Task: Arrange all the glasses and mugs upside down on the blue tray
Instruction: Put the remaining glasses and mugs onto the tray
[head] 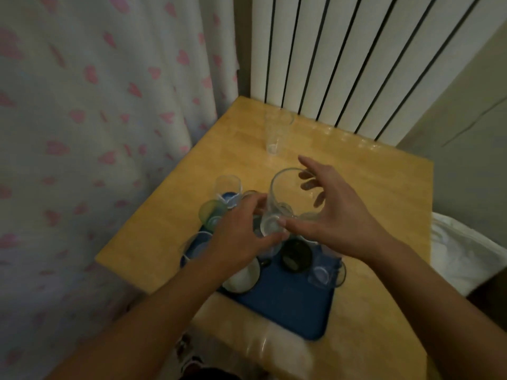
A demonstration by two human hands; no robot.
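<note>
A blue tray (288, 305) lies on the wooden table (384, 193). Over the tray, a tall clear glass (285, 198) is tilted with its mouth up toward me. My left hand (241, 231) grips its base. My right hand (337, 212) curls around its upper side, fingers spread behind the rim. On the tray stand a greenish glass (212, 213), a clear glass (227, 189), a white mug (242, 278), a dark mug (295, 256) and a small clear glass (319, 274). Another tall clear glass (275, 131) stands upright at the table's far side.
A curtain with pink hearts (96, 133) hangs left of the table. A white ribbed radiator (356, 56) rises behind it. White fabric (466, 259) lies off the right edge. A blurred clear item (274, 349) sits at the near table edge.
</note>
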